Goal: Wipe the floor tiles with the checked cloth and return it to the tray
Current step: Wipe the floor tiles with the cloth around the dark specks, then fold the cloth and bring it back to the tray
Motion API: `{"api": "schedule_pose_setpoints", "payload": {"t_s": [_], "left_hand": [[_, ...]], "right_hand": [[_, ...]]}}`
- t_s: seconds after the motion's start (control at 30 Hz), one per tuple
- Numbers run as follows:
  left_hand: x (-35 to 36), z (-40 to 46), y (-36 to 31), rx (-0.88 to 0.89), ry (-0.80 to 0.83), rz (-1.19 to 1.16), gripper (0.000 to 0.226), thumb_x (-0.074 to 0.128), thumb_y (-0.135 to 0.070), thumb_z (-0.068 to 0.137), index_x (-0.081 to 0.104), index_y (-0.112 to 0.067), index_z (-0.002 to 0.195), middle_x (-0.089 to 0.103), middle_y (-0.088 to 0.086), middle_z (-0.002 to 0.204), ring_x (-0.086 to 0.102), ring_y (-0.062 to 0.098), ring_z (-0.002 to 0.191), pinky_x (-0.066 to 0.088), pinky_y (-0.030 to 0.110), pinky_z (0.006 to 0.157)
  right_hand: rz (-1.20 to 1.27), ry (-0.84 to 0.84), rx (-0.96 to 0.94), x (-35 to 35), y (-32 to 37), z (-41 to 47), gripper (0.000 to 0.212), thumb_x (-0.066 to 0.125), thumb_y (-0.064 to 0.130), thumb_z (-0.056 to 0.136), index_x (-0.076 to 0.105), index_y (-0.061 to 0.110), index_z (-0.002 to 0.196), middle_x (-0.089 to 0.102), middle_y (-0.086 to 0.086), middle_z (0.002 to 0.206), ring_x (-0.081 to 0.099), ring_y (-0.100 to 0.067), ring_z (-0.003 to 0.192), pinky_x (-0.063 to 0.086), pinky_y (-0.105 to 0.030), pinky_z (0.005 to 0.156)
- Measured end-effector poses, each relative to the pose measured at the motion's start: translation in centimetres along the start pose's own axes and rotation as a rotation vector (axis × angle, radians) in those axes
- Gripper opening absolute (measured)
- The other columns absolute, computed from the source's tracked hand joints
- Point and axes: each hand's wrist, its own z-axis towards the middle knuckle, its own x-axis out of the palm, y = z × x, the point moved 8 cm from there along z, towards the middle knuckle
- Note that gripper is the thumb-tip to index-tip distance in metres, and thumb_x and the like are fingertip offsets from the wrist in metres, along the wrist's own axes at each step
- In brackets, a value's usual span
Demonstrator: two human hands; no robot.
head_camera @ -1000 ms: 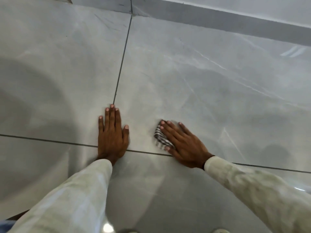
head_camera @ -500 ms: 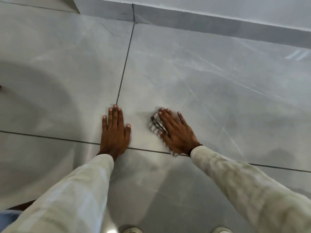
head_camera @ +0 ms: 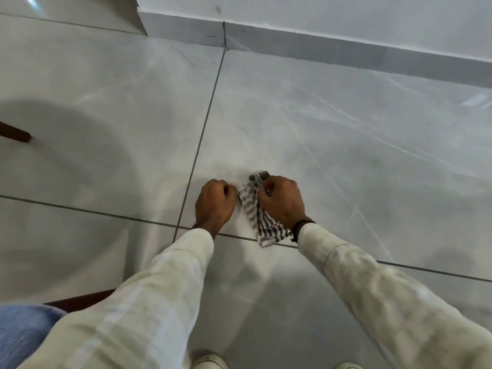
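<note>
Nearest us, our right hand [head_camera: 282, 202] is closed on the black-and-white checked cloth [head_camera: 262, 222], which lies bunched on the glossy grey marble-look floor tiles [head_camera: 346, 161]. Our left hand [head_camera: 214, 203] is curled just beside it; we cannot tell if it grips anything. We should gather every loose corner before lifting. No tray shows.

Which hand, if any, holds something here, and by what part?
The right hand grips the checked cloth near its far end; the near end trails on the tile. The left hand is fisted beside it, holding nothing visible.
</note>
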Motion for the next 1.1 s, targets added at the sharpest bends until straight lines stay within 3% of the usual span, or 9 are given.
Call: {"api": "schedule_pose_setpoints", "payload": {"t_s": [0.1,0.27,0.33,0.43,0.57,0.73,0.9,1.0,1.1], "left_hand": [[0.9,-0.6,-0.6,-0.071,0.026,-0.051,0.051,0.060,-0.054,0.097,0.068,-0.009,0.075,0.074,0.012,0.092,0.071,0.036,0.092,0.058,0.041,0.077],[4.1,-1.7,-4.6,-0.148,0.138,-0.087,0.052,0.080,-0.054,0.079,0.077,-0.007,0.100,0.077,0.013,0.111,0.073,0.036,0.107,0.060,0.050,0.096],[5.3,-1.8,-6.1,-0.193,0.151,-0.068,0.051,0.083,-0.043,0.080,0.075,-0.005,0.114,0.072,0.016,0.125,0.068,0.038,0.120,0.055,0.050,0.106],[6.5,-1.9,-7.3,-0.260,0.150,-0.087,0.046,0.081,-0.027,0.083,0.071,-0.006,0.122,0.068,0.016,0.133,0.064,0.039,0.125,0.052,0.048,0.111],[5.2,-3.4,-7.7,-0.377,0.169,-0.334,0.037,0.079,-0.022,0.085,0.067,-0.008,0.117,0.072,0.012,0.122,0.069,0.030,0.099,0.058,0.035,0.089],[-2.5,-8.6,-9.2,-0.483,0.141,-0.570,0.027,0.080,-0.014,0.082,0.058,-0.019,0.097,0.071,0.001,0.098,0.065,0.014,0.078,0.049,0.022,0.060],[-15.4,-15.9,-11.9,-0.598,0.012,-0.687,0.037,0.083,-0.009,0.079,0.050,-0.023,0.090,0.063,-0.006,0.087,0.060,0.008,0.070,0.045,0.016,0.049],[-25.4,-20.7,-14.5,-0.650,-0.082,-0.724,0.040,0.084,-0.011,0.078,0.049,-0.027,0.085,0.059,-0.007,0.085,0.055,0.007,0.068,0.040,0.006,0.040],[-35.6,-25.1,-17.2,-0.683,-0.183,-0.728,0.038,0.085,-0.016,0.079,0.052,-0.022,0.096,0.057,-0.009,0.085,0.054,0.008,0.071,0.041,0.010,0.044]], "right_hand": [[0.273,-0.020,0.287,-2.8,-3.7,1.2,0.023,0.059,0.026,0.093,0.072,0.010,0.103,0.078,-0.014,0.104,0.073,-0.036,0.096,0.062,-0.046,0.086],[0.548,-0.022,0.593,-5.8,-9.8,2.4,0.038,0.058,0.039,0.099,0.070,0.005,0.113,0.074,-0.015,0.121,0.069,-0.037,0.114,0.058,-0.048,0.102],[0.566,0.063,0.610,-6.2,-10.5,2.5,0.051,0.066,0.049,0.095,0.072,0.004,0.119,0.077,-0.014,0.120,0.073,-0.035,0.110,0.060,-0.051,0.103],[0.424,0.152,0.531,-7.0,-10.5,2.0,0.043,0.082,0.028,0.088,0.072,0.005,0.123,0.078,-0.016,0.119,0.076,-0.034,0.108,0.062,-0.050,0.099],[0.408,0.141,0.530,-9.6,-9.6,0.3,0.036,0.076,0.010,0.091,0.071,0.004,0.127,0.076,-0.020,0.125,0.073,-0.038,0.116,0.059,-0.053,0.105],[0.463,0.176,0.516,-14.8,-3.1,-3.4,0.034,0.078,0.008,0.091,0.072,0.005,0.124,0.077,-0.017,0.122,0.075,-0.035,0.111,0.060,-0.050,0.102],[0.487,0.271,0.487,-21.9,7.9,-8.4,0.036,0.089,0.010,0.081,0.073,0.008,0.114,0.079,-0.009,0.106,0.077,-0.023,0.087,0.064,-0.038,0.085],[0.460,0.326,0.443,-27.5,17.4,-11.5,0.040,0.091,0.009,0.078,0.076,0.003,0.114,0.081,-0.012,0.109,0.079,-0.030,0.099,0.065,-0.041,0.089],[0.435,0.398,0.419,-32.3,27.6,-14.3,0.033,0.090,0.008,0.077,0.079,0.005,0.109,0.081,-0.016,0.111,0.078,-0.034,0.105,0.063,-0.048,0.097]]}}
